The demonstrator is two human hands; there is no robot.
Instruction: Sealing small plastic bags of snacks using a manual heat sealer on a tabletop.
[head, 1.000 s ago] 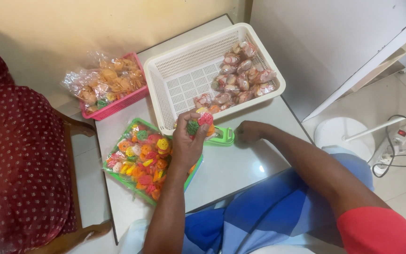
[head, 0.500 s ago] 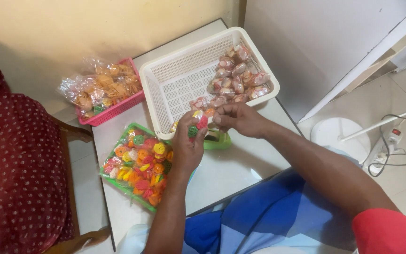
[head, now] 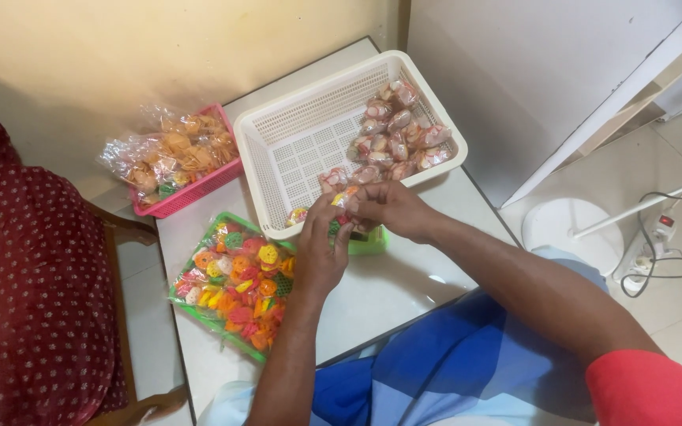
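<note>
My left hand (head: 319, 251) and my right hand (head: 389, 210) meet over the near rim of a white plastic basket (head: 294, 150). Together their fingertips pinch a small clear packet of coloured snacks (head: 342, 200). Several filled, twisted packets (head: 392, 134) lie heaped in the basket's right corner. Just left of my left hand sits a green tray (head: 230, 288) of loose red, orange, yellow and green fried snacks. A small green object (head: 371, 241) lies on the table under my hands, partly hidden.
A pink basket (head: 187, 193) holding clear bags of orange snacks stands at the table's far left. A person in a dark red dotted garment (head: 29, 276) sits at the left. A white fan base (head: 570, 233) and cables are on the floor at right.
My right hand has come from the table up to my left hand, and both have risen toward the basket's rim, now gripping the small packet together.
</note>
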